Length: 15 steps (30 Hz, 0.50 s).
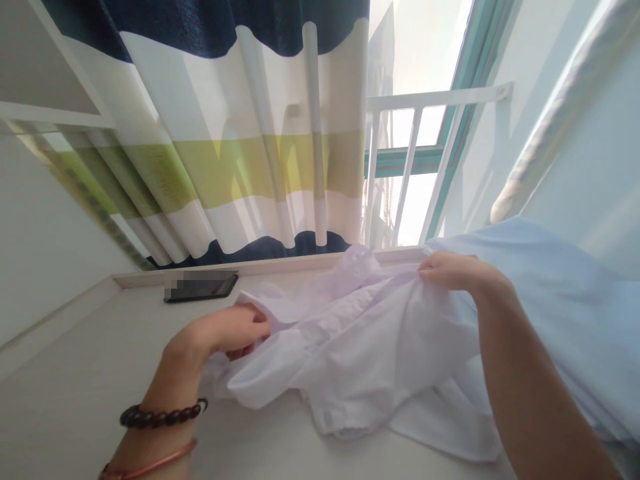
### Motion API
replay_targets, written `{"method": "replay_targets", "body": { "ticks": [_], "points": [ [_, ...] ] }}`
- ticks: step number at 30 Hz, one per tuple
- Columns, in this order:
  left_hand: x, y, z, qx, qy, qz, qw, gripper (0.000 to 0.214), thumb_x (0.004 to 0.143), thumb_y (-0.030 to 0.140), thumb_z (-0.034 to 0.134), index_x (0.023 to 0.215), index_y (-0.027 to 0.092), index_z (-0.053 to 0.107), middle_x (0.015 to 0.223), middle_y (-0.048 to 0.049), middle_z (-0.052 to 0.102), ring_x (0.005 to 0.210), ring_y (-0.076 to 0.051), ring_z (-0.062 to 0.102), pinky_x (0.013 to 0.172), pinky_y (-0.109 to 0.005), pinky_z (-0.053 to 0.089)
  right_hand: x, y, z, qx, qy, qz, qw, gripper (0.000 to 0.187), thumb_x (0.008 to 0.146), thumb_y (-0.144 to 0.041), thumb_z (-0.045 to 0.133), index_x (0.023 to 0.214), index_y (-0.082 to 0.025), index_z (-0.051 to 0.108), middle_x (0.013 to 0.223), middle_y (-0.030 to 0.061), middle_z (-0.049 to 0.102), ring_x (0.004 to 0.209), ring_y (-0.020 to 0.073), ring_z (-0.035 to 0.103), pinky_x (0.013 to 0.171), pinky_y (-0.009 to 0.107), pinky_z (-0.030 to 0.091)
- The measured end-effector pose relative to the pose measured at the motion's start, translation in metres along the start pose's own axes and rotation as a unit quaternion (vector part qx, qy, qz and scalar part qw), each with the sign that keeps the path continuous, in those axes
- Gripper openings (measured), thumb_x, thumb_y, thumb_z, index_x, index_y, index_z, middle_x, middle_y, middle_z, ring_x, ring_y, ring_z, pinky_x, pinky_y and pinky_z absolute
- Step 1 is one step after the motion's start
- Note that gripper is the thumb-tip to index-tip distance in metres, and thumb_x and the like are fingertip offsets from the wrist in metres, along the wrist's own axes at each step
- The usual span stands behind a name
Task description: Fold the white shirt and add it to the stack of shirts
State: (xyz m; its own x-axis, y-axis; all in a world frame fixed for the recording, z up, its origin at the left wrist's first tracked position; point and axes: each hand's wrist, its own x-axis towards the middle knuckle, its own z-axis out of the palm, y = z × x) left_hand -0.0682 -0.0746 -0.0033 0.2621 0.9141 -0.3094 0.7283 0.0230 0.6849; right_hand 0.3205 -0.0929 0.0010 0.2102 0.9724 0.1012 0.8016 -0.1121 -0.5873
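On a pale surface (115, 373), left hand (225, 330) and right hand (457, 272) grip a white garment (370, 360); gentle, even tension should limit creasing.

From the left hand (245, 330), the counter (100, 380) gives passage at nine o'clock; the phone (203, 289) obstructs ten-thirty, the curtain (250, 167) twelve, the white cloth (370, 353) three.

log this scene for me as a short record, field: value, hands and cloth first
left hand: in the folds at one end of the white garment, grip unclear
right hand: pinching the garment's upper edge
garment state: rumpled, spread over a pale surface
beside right forearm: pale blue cloth
beyond left hand: dark flat device
backdrop: striped curtain, white railing
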Motion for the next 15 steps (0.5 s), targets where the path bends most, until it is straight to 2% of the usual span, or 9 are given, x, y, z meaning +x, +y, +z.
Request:
{"method": "replay_targets", "body": {
  "ticks": [2, 3, 4, 6, 8, 9, 12, 15],
  "points": [
    [-0.007, 0.0, -0.006, 0.012, -0.012, -0.075, 0.997, 0.016, 0.06, 0.031, 0.074, 0.072, 0.022, 0.073, 0.039, 0.0007, 0.057, 0.032, -0.02, 0.052, 0.042, -0.028, 0.04, -0.004, -0.007, -0.005, -0.091, -0.017, 0.001, 0.996, 0.024, 0.068, -0.015, 0.063, 0.046, -0.022, 0.056, 0.057, 0.0051, 0.062, 0.072, 0.0273, 0.061, 0.086, 0.052, 0.038],
    [-0.008, 0.001, -0.005, 0.017, -0.005, -0.09, 0.996, 0.019, 0.059, 0.034, 0.075, 0.074, 0.022, 0.073, 0.039, 0.0006, 0.057, 0.031, -0.02, 0.051, 0.041, -0.027, 0.039, -0.007, -0.014, -0.003, -0.121, -0.024, -0.012, 0.992, 0.023, 0.071, -0.018, 0.062, 0.049, -0.023, 0.057, 0.063, 0.0063, 0.064, 0.076, 0.0283, 0.061, 0.087, 0.051, 0.038],
    [-0.007, 0.002, -0.001, 0.022, 0.012, -0.08, 0.997, 0.019, 0.057, 0.034, 0.077, 0.072, 0.023, 0.073, 0.041, 0.0002, 0.059, 0.033, -0.02, 0.052, 0.042, -0.027, 0.039, -0.009, -0.023, 0.001, -0.122, -0.025, -0.037, 0.992, 0.022, 0.074, -0.022, 0.061, 0.052, -0.023, 0.058, 0.069, 0.0072, 0.065, 0.079, 0.0284, 0.061, 0.085, 0.048, 0.04],
    [0.0, 0.005, 0.01, 0.023, 0.053, -0.002, 0.998, 0.017, 0.052, 0.029, 0.081, 0.063, 0.023, 0.07, 0.049, -0.0013, 0.063, 0.04, -0.02, 0.054, 0.047, -0.027, 0.04, -0.012, -0.041, 0.018, -0.073, -0.056, -0.08, 0.993, 0.03, 0.077, -0.03, 0.061, 0.049, -0.023, 0.052, 0.066, 0.008, 0.062, 0.077, 0.0268, 0.061, 0.076, 0.041, 0.044],
    [0.009, 0.006, 0.023, 0.02, 0.072, 0.055, 0.996, 0.023, 0.049, 0.028, 0.084, 0.067, 0.024, 0.071, 0.054, -0.0014, 0.065, 0.043, -0.02, 0.055, 0.049, -0.027, 0.041, -0.011, -0.053, 0.041, -0.024, -0.13, -0.067, 0.989, 0.04, 0.077, -0.039, 0.064, 0.044, -0.024, 0.047, 0.057, 0.0069, 0.058, 0.072, 0.0257, 0.059, 0.072, 0.039, 0.044],
    [0.013, 0.005, 0.028, 0.021, 0.071, 0.057, 0.996, 0.029, 0.049, 0.031, 0.085, 0.073, 0.023, 0.071, 0.053, -0.0009, 0.065, 0.041, -0.02, 0.053, 0.048, -0.028, 0.04, -0.009, -0.057, 0.053, -0.019, -0.152, -0.055, 0.987, 0.041, 0.075, -0.041, 0.067, 0.044, -0.024, 0.047, 0.053, 0.0058, 0.056, 0.07, 0.0255, 0.059, 0.072, 0.04, 0.044],
    [0.023, -0.001, 0.037, 0.03, 0.007, -0.04, 0.999, 0.04, 0.055, 0.054, 0.08, 0.073, 0.02, 0.069, 0.041, -0.0011, 0.057, 0.03, -0.018, 0.044, 0.042, -0.029, 0.033, -0.002, -0.055, 0.08, 0.006, -0.182, -0.032, 0.983, 0.044, 0.075, -0.054, 0.066, 0.047, -0.023, 0.051, 0.051, 0.005, 0.058, 0.064, 0.0236, 0.06, 0.07, 0.039, 0.046],
    [0.029, -0.011, 0.034, -0.055, -0.039, -0.12, 0.99, 0.058, 0.067, 0.075, 0.058, 0.064, 0.018, 0.065, 0.047, -0.0084, 0.063, 0.035, -0.019, 0.051, 0.04, -0.026, 0.027, 0.002, -0.045, 0.09, 0.102, -0.217, 0.013, 0.971, 0.053, 0.079, -0.07, 0.051, 0.062, -0.021, 0.062, 0.059, 0.0068, 0.067, 0.059, 0.0206, 0.061, 0.058, 0.033, 0.047]
  ]
}}
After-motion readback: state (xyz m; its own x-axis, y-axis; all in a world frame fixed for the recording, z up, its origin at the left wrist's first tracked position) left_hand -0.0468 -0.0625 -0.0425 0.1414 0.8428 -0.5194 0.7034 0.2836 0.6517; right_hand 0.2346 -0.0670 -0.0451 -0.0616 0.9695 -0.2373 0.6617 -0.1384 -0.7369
